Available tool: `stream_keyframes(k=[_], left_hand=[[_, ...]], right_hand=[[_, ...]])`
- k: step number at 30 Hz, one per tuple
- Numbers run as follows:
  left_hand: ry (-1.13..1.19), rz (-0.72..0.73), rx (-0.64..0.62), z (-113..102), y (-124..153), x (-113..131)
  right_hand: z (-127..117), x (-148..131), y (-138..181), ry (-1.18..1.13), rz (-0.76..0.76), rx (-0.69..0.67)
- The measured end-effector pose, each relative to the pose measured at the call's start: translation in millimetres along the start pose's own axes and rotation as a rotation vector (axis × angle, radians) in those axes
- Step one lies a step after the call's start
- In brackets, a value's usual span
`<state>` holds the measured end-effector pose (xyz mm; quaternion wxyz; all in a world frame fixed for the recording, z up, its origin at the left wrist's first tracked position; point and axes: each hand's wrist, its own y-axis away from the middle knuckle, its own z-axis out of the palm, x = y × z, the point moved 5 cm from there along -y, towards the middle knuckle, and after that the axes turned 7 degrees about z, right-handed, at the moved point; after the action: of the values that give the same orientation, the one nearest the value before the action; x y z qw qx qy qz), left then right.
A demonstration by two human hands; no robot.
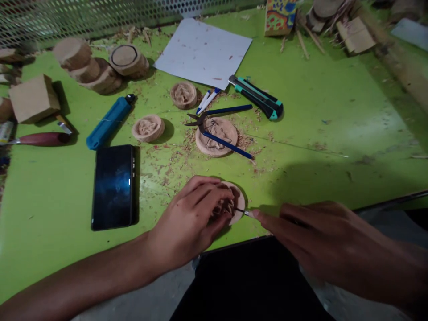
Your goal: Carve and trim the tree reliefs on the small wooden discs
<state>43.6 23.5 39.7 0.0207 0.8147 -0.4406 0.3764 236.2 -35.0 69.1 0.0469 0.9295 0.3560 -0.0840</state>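
Near the table's front edge lies a round carved wooden disc (pixel 240 198) with a raised rim. My left hand (pixel 192 214) is closed on it, fingers over the carved middle and thumb at the near side. A thin carving tool (pixel 246 213) is in my right hand (pixel 310 236), its dark tip touching the disc just inside the right rim. The tool's handle is mostly hidden by my fingers. Beyond my hands, blue-handled pliers (pixel 229 145) lie open across a larger carved disc (pixel 202 143). Two smaller carved discs, one nearer (pixel 149 128) and one farther (pixel 183 95), sit to its left.
A phone (pixel 113 187) and a blue cutter (pixel 109 122) lie left. A green-black utility knife (pixel 257 96), pens (pixel 207 101) and white paper (pixel 203 51) lie farther back. Wooden blocks (pixel 33 99), round wood pieces (pixel 127 60) and a red-handled tool (pixel 45 139) stand left, among shavings.
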Motion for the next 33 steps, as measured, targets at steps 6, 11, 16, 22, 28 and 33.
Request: stream_keyframes(k=[6,11,16,22,28,33], left_hand=[[0.002,-0.002,-0.007,0,1,0],[-0.005,-0.001,-0.01,0,1,-1],[0.0,0.015,0.0,0,1,-1],[-0.016,0.02,-0.012,0,1,-1],[-0.011,-0.009,-0.005,-2,1,-1],[0.006,-0.007,-0.01,-2,1,-1]], right_hand=[[5,2,2,-0.009,0.001,-0.027],[5,-1,-1,-0.023,0.004,-0.035],[4,-1,-5,-0.044,0.011,-0.082],[11,3,1,-0.075,0.002,-0.084],[-3,7,-1,-0.04,-0.017,0.015],[1,23,-3,-0.231,0.075,0.039]])
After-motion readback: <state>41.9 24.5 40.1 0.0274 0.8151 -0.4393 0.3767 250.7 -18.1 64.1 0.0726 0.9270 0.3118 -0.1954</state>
